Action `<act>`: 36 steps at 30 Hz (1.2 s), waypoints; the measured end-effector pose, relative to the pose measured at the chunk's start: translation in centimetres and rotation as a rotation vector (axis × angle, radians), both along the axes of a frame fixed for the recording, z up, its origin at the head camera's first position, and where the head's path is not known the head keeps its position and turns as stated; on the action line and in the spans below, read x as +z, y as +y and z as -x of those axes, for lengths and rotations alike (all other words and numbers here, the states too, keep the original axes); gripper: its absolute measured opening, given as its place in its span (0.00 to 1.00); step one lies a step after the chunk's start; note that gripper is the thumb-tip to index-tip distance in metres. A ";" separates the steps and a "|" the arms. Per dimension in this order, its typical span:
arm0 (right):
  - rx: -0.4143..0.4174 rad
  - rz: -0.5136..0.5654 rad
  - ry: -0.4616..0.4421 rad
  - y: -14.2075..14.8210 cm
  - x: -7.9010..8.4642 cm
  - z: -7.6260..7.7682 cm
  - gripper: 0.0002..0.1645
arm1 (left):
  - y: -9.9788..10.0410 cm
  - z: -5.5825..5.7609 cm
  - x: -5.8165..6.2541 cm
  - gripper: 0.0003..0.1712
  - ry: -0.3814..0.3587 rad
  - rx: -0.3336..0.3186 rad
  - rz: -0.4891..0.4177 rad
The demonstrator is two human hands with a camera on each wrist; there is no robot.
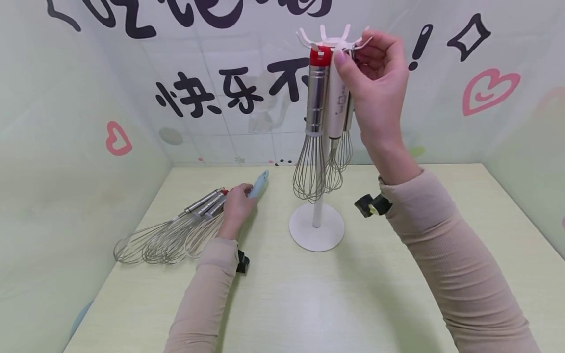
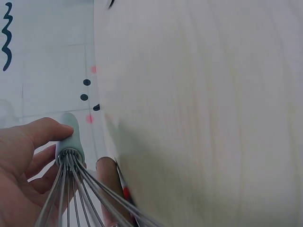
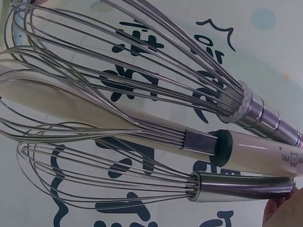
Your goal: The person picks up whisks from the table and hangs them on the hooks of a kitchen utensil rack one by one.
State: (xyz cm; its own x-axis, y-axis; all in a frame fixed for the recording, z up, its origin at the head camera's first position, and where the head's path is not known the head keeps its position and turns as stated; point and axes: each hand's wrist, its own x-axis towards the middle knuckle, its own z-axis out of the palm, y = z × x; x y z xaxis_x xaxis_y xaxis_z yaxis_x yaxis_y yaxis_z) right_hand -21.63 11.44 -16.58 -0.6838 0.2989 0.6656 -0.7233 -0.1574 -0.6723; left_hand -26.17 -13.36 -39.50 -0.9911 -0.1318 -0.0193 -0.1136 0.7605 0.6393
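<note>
My left hand (image 1: pixel 238 203) grips a whisk by its light blue handle (image 1: pixel 259 185); the left wrist view shows thumb and fingers around that handle (image 2: pixel 70 137). At the top of a white hook stand (image 1: pixel 316 240), my right hand (image 1: pixel 379 73) pinches the handle end of a steel-handled whisk (image 3: pixel 241 186) by a hook. My fingers partly hide that end. Beside it hang a white-handled whisk (image 1: pixel 337 108) with a small bear print and a steel whisk with a red top (image 1: pixel 316 98), wires downward.
Several steel-wire whisks (image 1: pixel 172 240) lie in a bunch on the pale wooden table (image 1: pixel 282 304), left of the stand. More bare hooks (image 1: pixel 324 33) fan out at the stand's top. A printed backdrop (image 1: pixel 247 142) rises behind the table.
</note>
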 end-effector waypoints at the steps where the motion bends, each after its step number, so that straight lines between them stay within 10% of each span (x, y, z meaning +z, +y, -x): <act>1: 0.001 0.001 -0.001 0.0 0.0 0.0 0.17 | 0.0 0.0 0.1 0.27 0.004 0.000 -0.004; 36: 0.003 -0.014 0.000 0.1 0.0 0.0 0.18 | 1.2 -0.8 5.2 0.27 0.288 -0.054 -0.290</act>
State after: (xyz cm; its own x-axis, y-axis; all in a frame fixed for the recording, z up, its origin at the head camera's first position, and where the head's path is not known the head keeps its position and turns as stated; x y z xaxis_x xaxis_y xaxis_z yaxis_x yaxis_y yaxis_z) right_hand -21.60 11.51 -16.62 -0.6846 0.2876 0.6698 -0.7230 -0.1506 -0.6743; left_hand -25.41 -12.17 -34.27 -0.9667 -0.1093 0.2315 0.1368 0.5441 0.8278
